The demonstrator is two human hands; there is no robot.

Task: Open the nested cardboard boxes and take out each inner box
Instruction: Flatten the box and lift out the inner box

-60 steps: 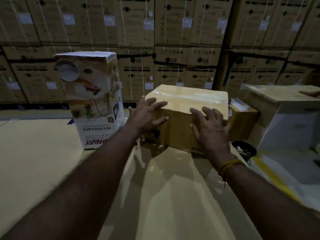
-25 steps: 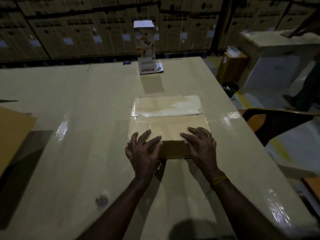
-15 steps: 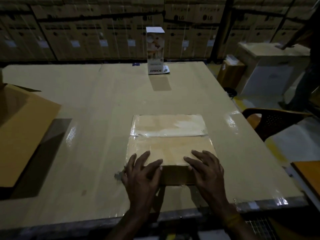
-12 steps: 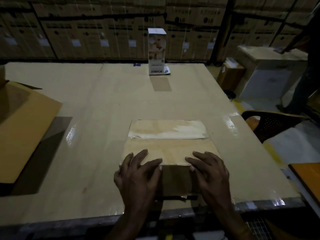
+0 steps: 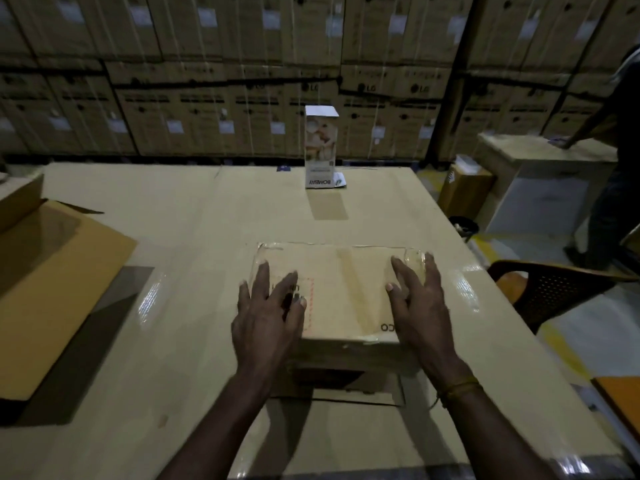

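Note:
A brown taped cardboard box [image 5: 346, 289] lies on the table [image 5: 194, 258] right in front of me, with black print near its near right corner. My left hand [image 5: 268, 313] rests flat on its left side, fingers spread. My right hand [image 5: 417, 306] lies flat on its right side, fingers spread too. A loose flap juts out under the box's near face. Neither hand grips anything.
A tall white printed carton [image 5: 320, 152] stands at the table's far edge. An opened big cardboard box [image 5: 48, 271] lies at the left. A brown plastic chair [image 5: 554, 289] stands at the right, with another person [image 5: 613, 161] beyond it. Stacked cartons fill the back wall.
The box was dragged from the table's far edge to me, then turned over onto another face. Both hands moved from its near edge onto its top.

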